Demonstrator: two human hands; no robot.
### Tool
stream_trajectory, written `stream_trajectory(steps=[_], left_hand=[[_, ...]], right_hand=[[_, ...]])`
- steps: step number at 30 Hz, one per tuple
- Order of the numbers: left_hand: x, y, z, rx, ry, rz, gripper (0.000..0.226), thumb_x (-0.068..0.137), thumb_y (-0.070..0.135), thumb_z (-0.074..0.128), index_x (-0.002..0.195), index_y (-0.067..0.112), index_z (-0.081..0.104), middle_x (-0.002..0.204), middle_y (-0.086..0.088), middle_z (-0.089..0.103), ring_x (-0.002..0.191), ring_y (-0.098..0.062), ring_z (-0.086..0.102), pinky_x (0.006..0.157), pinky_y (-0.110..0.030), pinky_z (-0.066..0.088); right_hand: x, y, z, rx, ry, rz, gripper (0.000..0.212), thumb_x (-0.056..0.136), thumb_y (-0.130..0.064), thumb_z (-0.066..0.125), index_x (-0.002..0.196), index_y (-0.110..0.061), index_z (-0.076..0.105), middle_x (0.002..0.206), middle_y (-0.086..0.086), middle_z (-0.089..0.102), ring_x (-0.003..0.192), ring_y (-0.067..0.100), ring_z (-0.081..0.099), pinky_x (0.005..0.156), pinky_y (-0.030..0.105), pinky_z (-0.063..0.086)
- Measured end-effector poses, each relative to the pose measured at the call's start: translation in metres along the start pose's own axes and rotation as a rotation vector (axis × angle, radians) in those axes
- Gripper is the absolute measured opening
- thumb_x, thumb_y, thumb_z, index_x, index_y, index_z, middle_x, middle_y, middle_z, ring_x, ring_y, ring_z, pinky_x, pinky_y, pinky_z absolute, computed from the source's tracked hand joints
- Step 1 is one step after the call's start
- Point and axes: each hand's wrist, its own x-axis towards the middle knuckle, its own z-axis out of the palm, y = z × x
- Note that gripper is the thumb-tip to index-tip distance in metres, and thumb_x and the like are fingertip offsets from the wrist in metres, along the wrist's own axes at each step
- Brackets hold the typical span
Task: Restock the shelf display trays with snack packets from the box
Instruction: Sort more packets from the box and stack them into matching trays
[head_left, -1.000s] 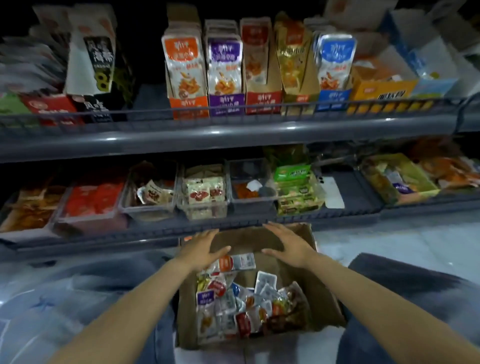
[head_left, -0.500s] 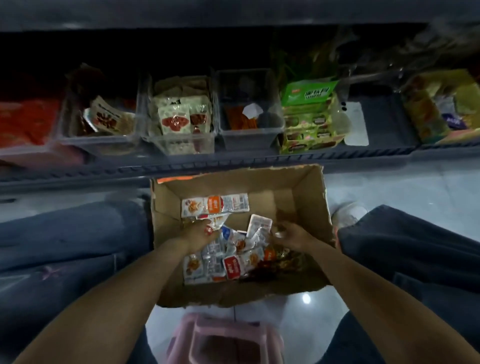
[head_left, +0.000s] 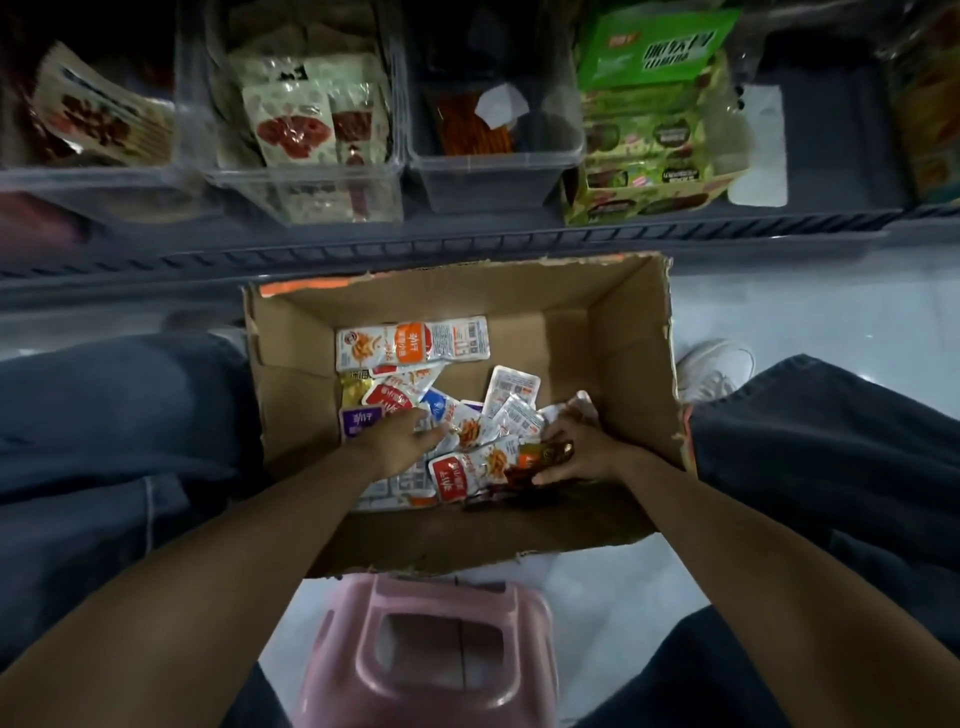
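Both hands in cardboard box (head_left: 623, 332).
Left hand (head_left: 410, 441), fingers extended, touches snack packets (head_left: 467, 470); right hand (head_left: 576, 452), at 3 o'clock, grips dark packet (head_left: 540, 460).

We look through one head-worn wide-angle camera, facing forward and steeply down. It sits close above the cardboard box (head_left: 571, 312), with the shelf trays (head_left: 488, 182) across the top edge and a pink stool (head_left: 431, 649) directly beneath.
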Motion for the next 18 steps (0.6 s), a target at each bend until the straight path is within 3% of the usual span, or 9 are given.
stream_trajectory(steps=[4, 9, 11, 15, 18], left_hand=[[0.001, 0.002, 0.003, -0.017, -0.017, 0.001, 0.066, 0.093, 0.056, 0.041, 0.144, 0.014, 0.034, 0.15, -0.008, 0.035, 0.134, -0.025, 0.037, 0.105, -0.034, 0.033], [0.004, 0.002, 0.005, -0.023, -0.056, -0.031, 0.065, 0.093, 0.058, 0.038, 0.145, 0.019, 0.033, 0.151, -0.007, 0.034, 0.135, -0.025, 0.037, 0.106, -0.038, 0.035], [0.003, 0.004, 0.007, -0.027, -0.077, -0.044, 0.065, 0.093, 0.058, 0.037, 0.145, 0.018, 0.033, 0.15, -0.007, 0.036, 0.133, -0.025, 0.039, 0.104, -0.037, 0.036], [0.002, 0.009, 0.009, -0.042, -0.103, -0.063, 0.067, 0.092, 0.062, 0.036, 0.144, 0.021, 0.032, 0.148, -0.007, 0.039, 0.132, -0.026, 0.041, 0.106, -0.042, 0.036], [0.0, 0.012, 0.01, -0.041, -0.112, -0.052, 0.067, 0.091, 0.063, 0.035, 0.144, 0.021, 0.033, 0.148, -0.008, 0.039, 0.13, -0.026, 0.043, 0.106, -0.045, 0.038]], right_hand=[[0.006, 0.005, 0.004, -0.149, 0.018, 0.024, 0.08, 0.061, -0.042, 0.086, 0.126, -0.022, 0.044, 0.136, 0.001, 0.042, 0.124, 0.021, 0.04, 0.101, 0.033, 0.038], [0.013, 0.011, 0.009, -0.147, 0.074, -0.046, 0.058, 0.075, -0.045, 0.075, 0.123, -0.018, 0.058, 0.131, 0.004, 0.054, 0.121, 0.024, 0.049, 0.101, 0.032, 0.04], [0.015, 0.011, 0.011, -0.096, 0.124, -0.061, 0.046, 0.082, -0.036, 0.071, 0.119, -0.012, 0.062, 0.125, 0.008, 0.059, 0.117, 0.025, 0.053, 0.095, 0.027, 0.041], [0.014, 0.01, 0.015, 0.046, 0.159, -0.038, 0.029, 0.084, -0.024, 0.071, 0.102, -0.002, 0.069, 0.108, 0.015, 0.066, 0.092, 0.017, 0.057, 0.067, 0.021, 0.044], [0.014, 0.003, 0.012, 0.125, 0.224, -0.087, 0.026, 0.083, -0.023, 0.072, 0.096, 0.0, 0.071, 0.103, 0.015, 0.067, 0.089, 0.012, 0.051, 0.072, 0.017, 0.037]])
